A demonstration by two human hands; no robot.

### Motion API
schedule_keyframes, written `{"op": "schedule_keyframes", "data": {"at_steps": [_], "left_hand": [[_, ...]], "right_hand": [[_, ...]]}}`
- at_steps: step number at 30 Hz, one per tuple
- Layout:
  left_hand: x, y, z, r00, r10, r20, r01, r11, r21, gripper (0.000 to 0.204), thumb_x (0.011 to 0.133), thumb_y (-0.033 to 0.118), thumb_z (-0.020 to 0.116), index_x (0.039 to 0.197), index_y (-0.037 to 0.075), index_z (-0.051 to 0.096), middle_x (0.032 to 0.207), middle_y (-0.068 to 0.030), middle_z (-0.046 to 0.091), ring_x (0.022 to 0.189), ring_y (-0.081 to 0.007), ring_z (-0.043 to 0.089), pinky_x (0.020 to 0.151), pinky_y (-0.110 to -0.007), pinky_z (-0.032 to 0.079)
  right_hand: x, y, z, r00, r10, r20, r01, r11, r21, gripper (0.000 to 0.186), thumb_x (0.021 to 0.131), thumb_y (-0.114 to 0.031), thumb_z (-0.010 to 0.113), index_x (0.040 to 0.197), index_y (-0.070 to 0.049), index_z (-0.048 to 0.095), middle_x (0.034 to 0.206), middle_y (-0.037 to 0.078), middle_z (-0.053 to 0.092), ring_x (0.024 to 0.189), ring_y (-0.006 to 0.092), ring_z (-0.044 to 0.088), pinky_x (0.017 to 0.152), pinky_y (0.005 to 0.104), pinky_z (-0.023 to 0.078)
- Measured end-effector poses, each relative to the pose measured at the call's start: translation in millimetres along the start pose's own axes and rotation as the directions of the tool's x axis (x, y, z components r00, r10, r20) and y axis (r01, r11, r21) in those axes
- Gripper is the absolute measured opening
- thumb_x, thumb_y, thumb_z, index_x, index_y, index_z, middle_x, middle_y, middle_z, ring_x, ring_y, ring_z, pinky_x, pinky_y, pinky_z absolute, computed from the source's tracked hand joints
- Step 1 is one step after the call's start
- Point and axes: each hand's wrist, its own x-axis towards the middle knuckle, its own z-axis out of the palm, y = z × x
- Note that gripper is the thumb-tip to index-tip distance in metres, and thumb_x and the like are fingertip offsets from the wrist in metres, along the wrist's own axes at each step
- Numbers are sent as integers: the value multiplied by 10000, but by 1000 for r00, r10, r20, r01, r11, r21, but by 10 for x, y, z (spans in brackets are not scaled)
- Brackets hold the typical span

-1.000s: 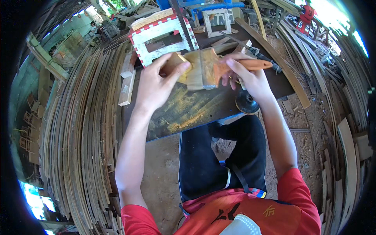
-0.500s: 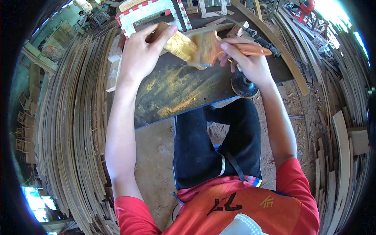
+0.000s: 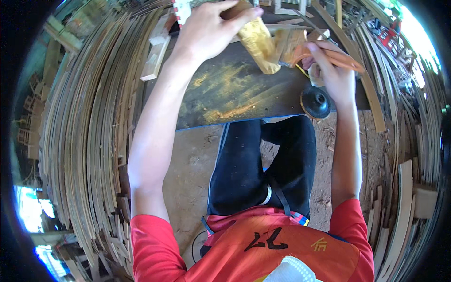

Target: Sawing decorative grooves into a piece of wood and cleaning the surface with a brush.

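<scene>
We're pinching wood block between fingers of left hand, over worktop, back from near edge; fingers of right hand gripping paintbrush against block; black disc sitting at near edge, toward right corner.

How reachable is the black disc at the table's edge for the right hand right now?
Probably yes: the right hand is close beside the black disc in this view, and nothing visible blocks the gap. It is holding the brush, though, so it would likely need to let go first.
</scene>
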Motion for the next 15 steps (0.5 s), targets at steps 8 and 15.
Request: {"op": "schedule_keyframes", "data": {"at_steps": [8, 15], "left_hand": [[-5, -268, -152, 999, 36, 39, -41, 991, 127, 621, 1062, 532, 577, 1438, 40, 620, 1221, -190, 753, 1154, -290, 719, 1009, -436, 564], [-205, -352, -154, 958, 284, -45, -258, 918, 301, 776, 747, 823, 736, 1084, 124, 760, 930, -168, 774, 906, -352, 767, 833, -449, 606]], "right_hand": [[209, 69, 80, 992, -102, 76, 109, 989, -100, 269, 1042, -249, 691, 1164, -16, 750, 879, 59, 767, 695, 79, 669, 568, 218, 462], [103, -150, 165, 995, -22, -102, 10, 994, -110, 307, 1071, -295, 646, 1129, -13, 752, 861, 14, 695, 724, 77, 607, 639, 218, 436]]}}
